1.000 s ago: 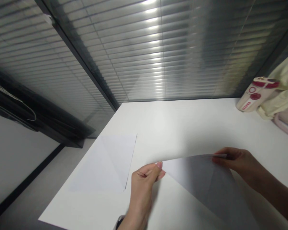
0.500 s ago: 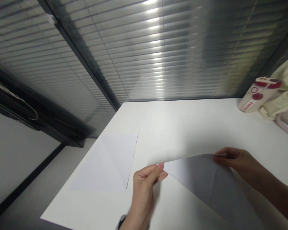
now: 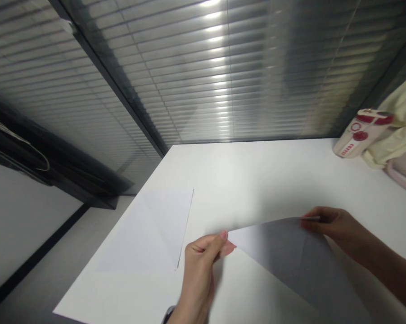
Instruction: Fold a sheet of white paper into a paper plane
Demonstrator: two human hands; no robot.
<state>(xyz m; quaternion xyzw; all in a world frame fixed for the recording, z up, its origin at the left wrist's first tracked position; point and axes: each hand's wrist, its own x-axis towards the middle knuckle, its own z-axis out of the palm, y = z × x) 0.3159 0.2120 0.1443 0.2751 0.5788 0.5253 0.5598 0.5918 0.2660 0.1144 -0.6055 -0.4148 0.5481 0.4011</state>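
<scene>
A sheet of paper [image 3: 290,256] is stretched between my two hands above the white table [image 3: 243,173]. My left hand [image 3: 203,252] pinches its left corner between thumb and fingers. Further right, my right hand [image 3: 327,220] grips the upper edge, where a bit of the paper sticks out past the fingers. The sheet is in shadow, bends slightly along its top, and runs out of view at the bottom. To the left of my left hand, more white paper [image 3: 152,231] lies flat near the table's left edge; I cannot tell how many sheets.
At the back right a cream cup [image 3: 353,137] with a dark red lid band leans in view, marked COFFEE. Pale yellow cloth [image 3: 399,135] and a pinkish item [image 3: 403,173] lie beside it. Glass with blinds [image 3: 203,76] borders the table's far edge.
My left hand has shifted slightly to the left and down, still pinching the corner. My right hand is practically unmoved. The whole view has drifted a little.
</scene>
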